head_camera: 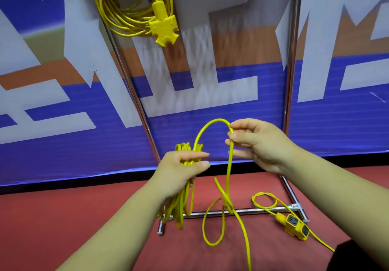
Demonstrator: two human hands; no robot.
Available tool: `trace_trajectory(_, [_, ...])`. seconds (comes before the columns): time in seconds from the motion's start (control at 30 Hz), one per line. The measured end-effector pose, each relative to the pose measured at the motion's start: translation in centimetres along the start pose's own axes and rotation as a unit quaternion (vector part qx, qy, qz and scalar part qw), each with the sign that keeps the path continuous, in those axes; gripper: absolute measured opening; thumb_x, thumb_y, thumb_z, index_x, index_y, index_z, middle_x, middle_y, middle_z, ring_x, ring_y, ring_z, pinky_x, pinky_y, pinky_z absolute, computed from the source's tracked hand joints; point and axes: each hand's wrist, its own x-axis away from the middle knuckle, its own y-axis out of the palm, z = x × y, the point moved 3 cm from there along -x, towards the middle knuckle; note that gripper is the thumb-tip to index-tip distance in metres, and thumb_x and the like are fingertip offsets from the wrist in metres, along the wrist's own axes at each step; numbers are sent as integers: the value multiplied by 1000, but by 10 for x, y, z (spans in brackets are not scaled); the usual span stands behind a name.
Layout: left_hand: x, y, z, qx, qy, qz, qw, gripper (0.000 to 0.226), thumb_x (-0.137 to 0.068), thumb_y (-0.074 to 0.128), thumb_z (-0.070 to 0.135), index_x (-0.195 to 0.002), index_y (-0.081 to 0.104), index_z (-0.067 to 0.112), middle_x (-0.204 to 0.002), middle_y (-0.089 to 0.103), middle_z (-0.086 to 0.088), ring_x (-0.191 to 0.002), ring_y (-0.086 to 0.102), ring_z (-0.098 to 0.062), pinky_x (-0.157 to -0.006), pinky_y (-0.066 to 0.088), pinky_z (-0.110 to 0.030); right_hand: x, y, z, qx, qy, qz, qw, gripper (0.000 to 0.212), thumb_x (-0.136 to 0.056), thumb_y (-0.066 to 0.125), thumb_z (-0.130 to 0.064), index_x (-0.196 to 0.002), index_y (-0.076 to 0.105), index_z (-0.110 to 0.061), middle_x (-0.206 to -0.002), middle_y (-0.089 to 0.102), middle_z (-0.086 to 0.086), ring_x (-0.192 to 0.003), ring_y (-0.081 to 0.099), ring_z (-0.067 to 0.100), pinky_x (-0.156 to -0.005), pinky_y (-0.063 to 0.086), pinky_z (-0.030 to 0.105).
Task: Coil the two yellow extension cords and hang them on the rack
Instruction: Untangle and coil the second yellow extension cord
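One yellow extension cord [124, 17] hangs coiled at the top left of the metal rack [291, 64], its socket block [164, 29] dangling below the loops. My left hand [181, 171] grips a bundle of loops of the second yellow cord [183, 201], which hang down below my fist. An arch of the same cord rises from the bundle to my right hand [256, 144], which pinches it between thumb and fingers. Below that hand the cord drops in loose loops to the floor. Its yellow socket block [294, 227] lies on the floor at the right.
The rack's base bar [248, 211] and right foot rest on the red carpet [63, 218] just in front of me. A blue, white and orange banner wall [210, 81] stands behind the rack. Something dark [357, 258] sits at the bottom right corner.
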Motion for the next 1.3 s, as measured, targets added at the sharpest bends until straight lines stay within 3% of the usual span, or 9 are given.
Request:
trace_trajectory(0.13, [-3,21,-3,0,-23,-27,999,21,-77,84,24,-98,80,24,-60,56,-5,-50,46,-18,-52,44,-29,0,5,2,-29,0,5,1000,20,-89,67,2,-102,66,-13,-85,69,1,-81,74,17,-64,59,32])
trace_trajectory(0.33, [-8,51,-2,-20,-25,-78,996,7,-88,75,21,-91,78,16,-53,52,-3,-47,47,-16,-48,45,-26,0,5,0,-30,-15,11,999,21,-88,69,-2,-105,67,-15,-86,71,-1,-88,75,18,-73,61,37])
trace_trajectory(0.43, [-13,49,1,-3,-28,-61,998,17,-89,74,26,-90,75,9,-55,49,-8,-50,45,-20,-49,44,-28,4,-3,-7,-10,-48,16,999,24,-88,70,-2,-107,69,-17,-93,72,3,-87,74,18,-73,62,35])
trace_trajectory(0.57, [-17,32,7,80,-27,-12,996,17,-92,70,23,-90,75,7,-67,48,-15,-49,39,-18,-47,40,-26,6,-24,-8,173,-127,37,976,24,-81,78,-1,-94,65,-16,-86,68,5,-76,65,21,-76,56,38])
trace_trajectory(0.7, [-14,18,18,136,1,10,991,25,-85,71,29,-91,74,5,-74,48,-19,-48,39,-16,-45,40,-25,10,-26,25,332,-84,-79,936,30,-74,85,-11,-90,60,-16,-88,69,7,-74,64,20,-81,54,46])
trace_trajectory(0.8, [-11,13,28,179,15,27,983,24,-81,69,29,-89,75,6,-72,53,-13,-46,40,-13,-42,40,-24,16,-15,47,437,-86,-131,886,35,-75,85,-27,-96,58,-24,-93,68,-8,-86,64,12,-83,54,36])
trace_trajectory(0.9, [-9,10,33,208,26,41,977,22,-81,69,29,-87,76,10,-74,55,-10,-45,40,-13,-42,39,-23,15,-2,55,452,-116,-130,875,32,-78,83,-26,-94,55,-26,-85,64,-12,-75,59,5,-75,52,28])
trace_trajectory(1.1, [-5,-10,29,260,15,71,963,25,-81,68,24,-102,73,11,-73,61,-3,-45,42,-10,-42,39,-21,13,7,44,369,-135,-114,912,25,-85,76,-13,-96,57,-24,-76,65,-4,-64,54,7,-64,47,29])
trace_trajectory(1.3, [-11,-42,-17,235,-43,157,958,20,-94,64,6,-111,72,12,-76,57,-13,-49,45,-15,-46,41,-24,-1,-13,28,215,-96,85,968,23,-91,68,-7,-104,56,-22,-77,71,6,-70,73,23,-67,59,49])
